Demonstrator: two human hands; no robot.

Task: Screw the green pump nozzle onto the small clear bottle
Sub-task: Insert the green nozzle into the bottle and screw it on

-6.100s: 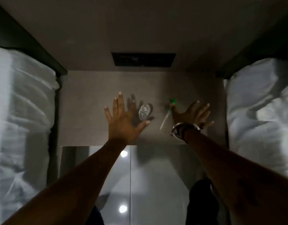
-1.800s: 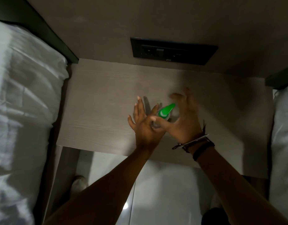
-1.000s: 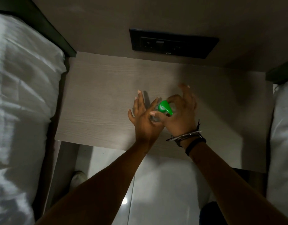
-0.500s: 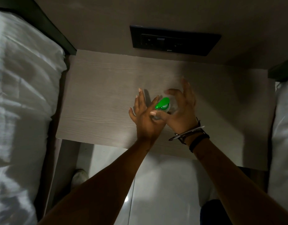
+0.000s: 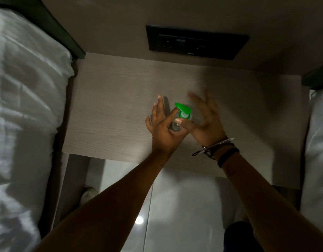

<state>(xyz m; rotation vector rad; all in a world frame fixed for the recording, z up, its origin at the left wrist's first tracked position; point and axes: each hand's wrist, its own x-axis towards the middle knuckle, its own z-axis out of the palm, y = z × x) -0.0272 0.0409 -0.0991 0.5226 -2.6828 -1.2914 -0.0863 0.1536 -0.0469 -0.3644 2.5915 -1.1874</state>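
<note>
The green pump nozzle (image 5: pixel 183 110) sits on top of the small clear bottle (image 5: pixel 175 126), its spout pointing up and to the left. My left hand (image 5: pixel 161 127) holds the bottle between thumb and forefinger, the other fingers stretched out. My right hand (image 5: pixel 205 120) is at the nozzle's right side, thumb tip against its collar, fingers spread and blurred. Most of the bottle is hidden behind both hands.
The hands work above a light wooden bedside table (image 5: pixel 111 110). A dark socket panel (image 5: pixel 195 43) is on the wall behind it. White bedding lies at the left (image 5: pixel 24 106) and at the right (image 5: pixel 319 142). Shiny floor tiles (image 5: pixel 175 206) show below.
The nozzle's spout has turned from pointing up-right to pointing up-left. My right hand's fingers have opened out and swung away from the nozzle. My left hand stays on the bottle.
</note>
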